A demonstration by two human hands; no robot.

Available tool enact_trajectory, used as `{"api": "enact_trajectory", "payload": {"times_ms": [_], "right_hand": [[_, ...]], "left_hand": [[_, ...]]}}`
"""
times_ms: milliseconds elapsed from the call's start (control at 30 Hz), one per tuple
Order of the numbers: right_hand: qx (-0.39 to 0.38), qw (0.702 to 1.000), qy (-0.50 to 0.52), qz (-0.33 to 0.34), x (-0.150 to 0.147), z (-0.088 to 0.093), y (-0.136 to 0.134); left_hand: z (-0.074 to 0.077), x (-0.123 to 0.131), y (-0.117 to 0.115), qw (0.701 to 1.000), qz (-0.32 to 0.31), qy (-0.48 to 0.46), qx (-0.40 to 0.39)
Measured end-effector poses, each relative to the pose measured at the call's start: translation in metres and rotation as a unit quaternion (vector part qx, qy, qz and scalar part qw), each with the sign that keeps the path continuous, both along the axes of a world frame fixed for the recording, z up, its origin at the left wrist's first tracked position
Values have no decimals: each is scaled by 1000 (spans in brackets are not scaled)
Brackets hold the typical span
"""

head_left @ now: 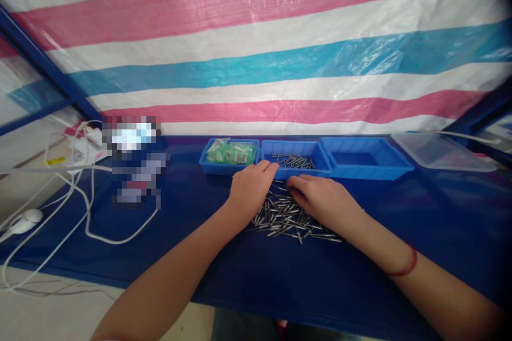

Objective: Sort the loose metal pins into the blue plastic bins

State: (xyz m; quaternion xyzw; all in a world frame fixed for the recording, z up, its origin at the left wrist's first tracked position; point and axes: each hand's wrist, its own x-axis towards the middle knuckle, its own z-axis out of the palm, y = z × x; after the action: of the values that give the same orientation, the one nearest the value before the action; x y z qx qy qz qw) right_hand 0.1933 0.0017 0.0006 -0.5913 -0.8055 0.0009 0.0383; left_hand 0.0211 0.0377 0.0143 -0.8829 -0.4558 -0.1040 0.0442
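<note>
My left hand (250, 189) and right hand (320, 197) lie curled on the pin heap (284, 221) under my fingers; I cannot tell if either grips any. The middle bin (304, 173) just beyond holds few; most lie outside it.

Three blue bins (296, 162), one clear tray (442, 152), two hands (250, 189), and one pile of metal pins (286, 218), too many to count.

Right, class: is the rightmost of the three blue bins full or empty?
Empty: the rightmost bin shows only its bare blue floor, whereas the middle bin holds metal pins.
</note>
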Motion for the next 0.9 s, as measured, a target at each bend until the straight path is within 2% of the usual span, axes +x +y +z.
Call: {"api": "enact_trajectory", "payload": {"times_ms": [267,400,500,600,667,767,833,900], "right_hand": [[-26,999,-38,1,-4,9,-7],[-21,999,-32,0,-3,8,-7],[-11,1000,15,10,1,4,-7],[39,989,139,42,6,2,-8],[74,963,253,60,8,4,-9],[84,906,415,14,8,7,-11],[47,862,503,-40,6,10,-12],[-15,803,589,-84,3,12,-13]], "left_hand": [[-2,-3,3,999,-14,-50,-18],[-6,-5,1,995,-26,-98,0],[-4,-6,-3,985,-59,-162,18],[1,-6,-8,970,-94,-223,10],[2,-6,-11,959,-121,-255,-14],[0,-3,-13,942,-152,-294,-62],[-2,-1,-14,931,-149,-323,-84],[-3,1,-14,920,-131,-357,-91]]}}
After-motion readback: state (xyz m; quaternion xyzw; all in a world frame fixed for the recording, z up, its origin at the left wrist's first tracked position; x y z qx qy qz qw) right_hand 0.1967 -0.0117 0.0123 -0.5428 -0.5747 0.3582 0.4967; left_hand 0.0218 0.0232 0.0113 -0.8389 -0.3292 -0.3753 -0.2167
